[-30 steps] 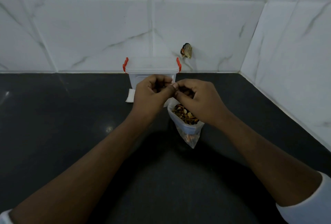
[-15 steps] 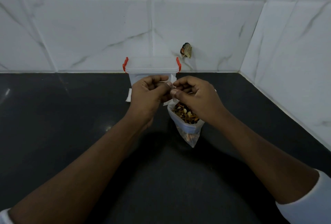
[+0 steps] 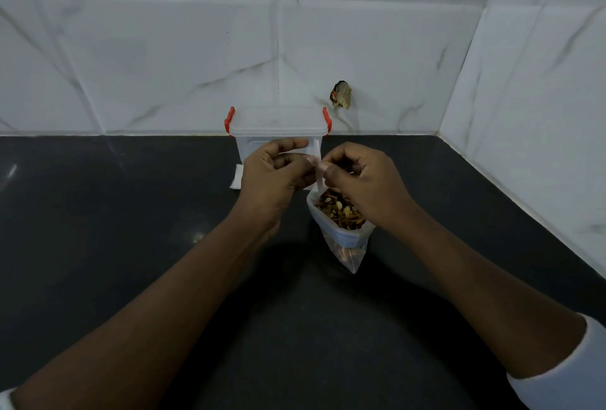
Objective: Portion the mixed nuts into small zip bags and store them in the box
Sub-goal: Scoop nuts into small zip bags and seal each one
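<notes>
Left hand (image 3: 275, 175), right hand (image 3: 362, 181) pinching a small clear zip bag (image 3: 315, 155). Jerk it and the open clear plastic nut pouch (image 3: 344, 235) may topple!

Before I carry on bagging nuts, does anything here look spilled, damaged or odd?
Nothing looks spilled. One oddity: a brownish lump on the white wall tile, just right of the box; damage or something stuck on, unclear.

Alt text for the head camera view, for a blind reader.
The left hand and right hand pinch a small clear zip bag above an open bag of mixed nuts on a black counter; a lidded box stands behind.
</notes>
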